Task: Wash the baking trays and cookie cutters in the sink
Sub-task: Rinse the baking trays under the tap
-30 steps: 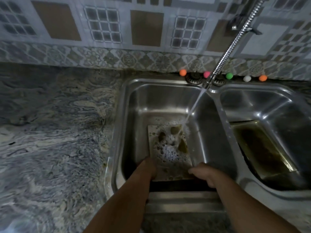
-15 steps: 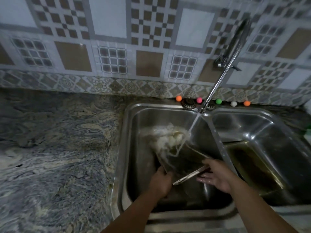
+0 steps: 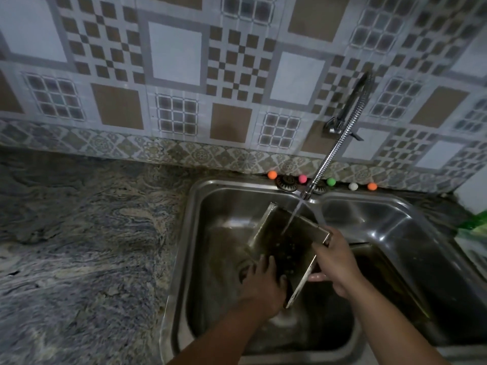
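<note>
This is a home kitchen. A stainless steel double-basin sink (image 3: pixel 390 206) is set into a swirled grey and cream stone countertop (image 3: pixel 87 233) that runs off to the left. At the far side rises a wall of patterned tiles (image 3: pixel 171 75) in brown, white and grey checks, edged below by an ornamental border strip. A wall-mounted chrome tap with a flexible ribbed spout (image 3: pixel 340 143) pours water into the left basin. Small coloured balls (image 3: pixel 272 174) line the sink's far rim.
</note>
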